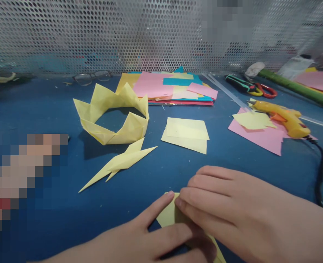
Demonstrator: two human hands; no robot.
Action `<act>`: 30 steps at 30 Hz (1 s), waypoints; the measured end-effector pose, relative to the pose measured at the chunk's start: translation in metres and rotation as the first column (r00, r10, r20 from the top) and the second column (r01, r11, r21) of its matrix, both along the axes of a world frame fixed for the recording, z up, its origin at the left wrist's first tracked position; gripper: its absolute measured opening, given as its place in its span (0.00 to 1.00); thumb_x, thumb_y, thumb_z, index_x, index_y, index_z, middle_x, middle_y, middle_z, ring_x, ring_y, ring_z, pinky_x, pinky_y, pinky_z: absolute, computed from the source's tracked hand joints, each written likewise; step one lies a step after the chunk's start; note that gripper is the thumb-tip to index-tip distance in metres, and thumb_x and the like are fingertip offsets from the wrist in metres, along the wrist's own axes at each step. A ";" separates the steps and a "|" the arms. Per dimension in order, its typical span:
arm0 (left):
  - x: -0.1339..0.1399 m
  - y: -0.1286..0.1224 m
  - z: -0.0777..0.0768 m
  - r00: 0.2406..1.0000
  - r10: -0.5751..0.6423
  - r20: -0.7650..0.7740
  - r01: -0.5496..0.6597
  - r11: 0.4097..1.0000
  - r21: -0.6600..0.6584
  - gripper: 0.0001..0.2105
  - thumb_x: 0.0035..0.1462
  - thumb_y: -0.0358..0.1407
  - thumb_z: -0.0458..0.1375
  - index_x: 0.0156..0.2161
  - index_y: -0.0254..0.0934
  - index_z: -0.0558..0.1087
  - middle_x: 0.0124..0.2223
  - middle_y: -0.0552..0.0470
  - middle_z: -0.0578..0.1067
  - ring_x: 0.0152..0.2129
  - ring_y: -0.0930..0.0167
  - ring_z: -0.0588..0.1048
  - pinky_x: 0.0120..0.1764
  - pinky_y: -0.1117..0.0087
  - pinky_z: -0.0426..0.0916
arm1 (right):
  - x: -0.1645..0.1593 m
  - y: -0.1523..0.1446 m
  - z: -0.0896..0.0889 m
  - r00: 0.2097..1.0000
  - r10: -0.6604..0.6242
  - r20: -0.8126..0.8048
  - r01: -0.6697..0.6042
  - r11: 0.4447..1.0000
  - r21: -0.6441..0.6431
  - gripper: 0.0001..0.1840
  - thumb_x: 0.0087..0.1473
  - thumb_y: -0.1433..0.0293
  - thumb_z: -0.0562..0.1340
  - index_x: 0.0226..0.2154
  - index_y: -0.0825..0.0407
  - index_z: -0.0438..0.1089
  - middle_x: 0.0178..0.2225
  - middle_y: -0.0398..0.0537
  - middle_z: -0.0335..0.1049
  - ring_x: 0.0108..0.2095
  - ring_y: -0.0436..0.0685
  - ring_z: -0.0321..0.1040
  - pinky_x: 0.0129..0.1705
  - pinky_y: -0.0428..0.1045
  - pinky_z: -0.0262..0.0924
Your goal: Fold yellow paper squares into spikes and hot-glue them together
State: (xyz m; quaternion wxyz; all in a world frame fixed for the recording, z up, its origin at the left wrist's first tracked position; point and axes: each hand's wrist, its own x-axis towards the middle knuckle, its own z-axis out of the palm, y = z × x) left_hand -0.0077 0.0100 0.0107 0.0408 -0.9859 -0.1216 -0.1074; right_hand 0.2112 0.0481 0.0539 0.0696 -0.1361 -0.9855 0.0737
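Note:
Near the front edge of the view, a folded piece of yellow paper (pixel 169 213) lies on the blue table, mostly covered by my hands. My left hand (pixel 161 237) holds it down, index finger stretched to its far corner and the other fingers lower on it. My right hand (pixel 227 208) presses on the same paper from the right, fingers close together, their tips beside my left index fingertip. Beyond them rest a yellow folded-paper crane (pixel 123 160) with narrow points and a ring-shaped yellow paper crown (pixel 114 135).
Yellow paper scraps (pixel 187 133) lie mid-table. A coloured paper stack (pixel 153 86) sits by the perforated metal screen (pixel 95 33). At right are a yellow glue gun (pixel 284 115), pink paper (pixel 271 142), scissors (pixel 267 90) and a green stem (pixel 301 87). Glasses (pixel 83 78) lie behind; a pixelated area covers the left.

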 end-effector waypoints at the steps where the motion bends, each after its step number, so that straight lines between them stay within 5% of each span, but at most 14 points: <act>1: 0.001 0.000 0.000 1.000 0.000 0.007 0.000 1.000 -0.014 0.14 0.69 0.37 0.47 0.55 0.48 0.69 0.58 0.70 0.70 0.56 0.78 0.63 0.68 0.61 0.41 | 0.000 0.000 0.000 1.000 0.000 0.009 0.000 1.000 -0.010 0.17 0.62 0.77 0.53 0.33 0.55 0.77 0.31 0.45 0.74 0.31 0.54 0.63 0.35 0.52 0.60; 6: 0.004 0.003 0.003 0.999 -0.003 0.041 0.003 1.000 -0.018 0.16 0.67 0.29 0.48 0.54 0.48 0.71 0.55 0.72 0.72 0.55 0.77 0.64 0.68 0.61 0.41 | 0.002 -0.001 0.001 0.998 -0.056 -0.009 0.056 0.998 -0.008 0.12 0.60 0.79 0.57 0.31 0.55 0.75 0.28 0.43 0.69 0.27 0.52 0.58 0.34 0.50 0.56; 16: 0.006 0.002 0.003 0.994 0.028 0.106 -0.011 0.986 -0.164 0.13 0.67 0.32 0.49 0.53 0.43 0.71 0.53 0.70 0.75 0.52 0.80 0.68 0.67 0.64 0.34 | 0.013 0.007 0.006 0.999 -0.052 -0.003 0.052 0.996 -0.066 0.14 0.62 0.79 0.54 0.33 0.54 0.74 0.26 0.42 0.68 0.28 0.53 0.58 0.37 0.50 0.55; 20: 0.004 0.002 -0.001 0.987 0.031 0.158 -0.003 0.985 -0.173 0.16 0.69 0.30 0.44 0.55 0.40 0.69 0.56 0.66 0.74 0.55 0.79 0.66 0.67 0.62 0.37 | 0.014 0.012 0.009 0.980 -0.199 -0.015 0.196 0.974 -0.117 0.07 0.58 0.76 0.62 0.40 0.54 0.72 0.29 0.42 0.70 0.31 0.53 0.63 0.37 0.49 0.55; 24: 0.003 0.003 -0.003 0.982 0.017 0.189 0.017 0.984 -0.178 0.15 0.67 0.29 0.46 0.53 0.41 0.70 0.51 0.67 0.77 0.53 0.81 0.67 0.67 0.66 0.38 | 0.014 0.019 0.005 0.970 -0.244 -0.013 0.240 0.963 -0.124 0.03 0.59 0.71 0.63 0.36 0.54 0.72 0.30 0.42 0.70 0.32 0.53 0.64 0.37 0.48 0.55; 27: 0.002 0.002 -0.003 0.936 0.119 0.332 -0.089 0.990 -0.105 0.16 0.65 0.26 0.44 0.50 0.40 0.70 0.46 0.63 0.78 0.52 0.78 0.69 0.66 0.69 0.45 | 0.012 0.023 0.001 0.992 -0.115 -0.043 0.113 0.993 -0.037 0.13 0.65 0.72 0.56 0.31 0.54 0.72 0.27 0.43 0.68 0.30 0.53 0.60 0.35 0.49 0.54; 30: 0.000 0.001 -0.002 0.872 0.322 0.368 -0.326 0.944 -0.054 0.15 0.63 0.33 0.47 0.52 0.35 0.69 0.50 0.53 0.76 0.51 0.72 0.69 0.62 0.73 0.55 | 0.012 0.024 -0.001 0.999 -0.004 -0.055 0.009 0.996 0.085 0.23 0.67 0.77 0.47 0.26 0.55 0.70 0.25 0.44 0.66 0.27 0.53 0.57 0.34 0.49 0.54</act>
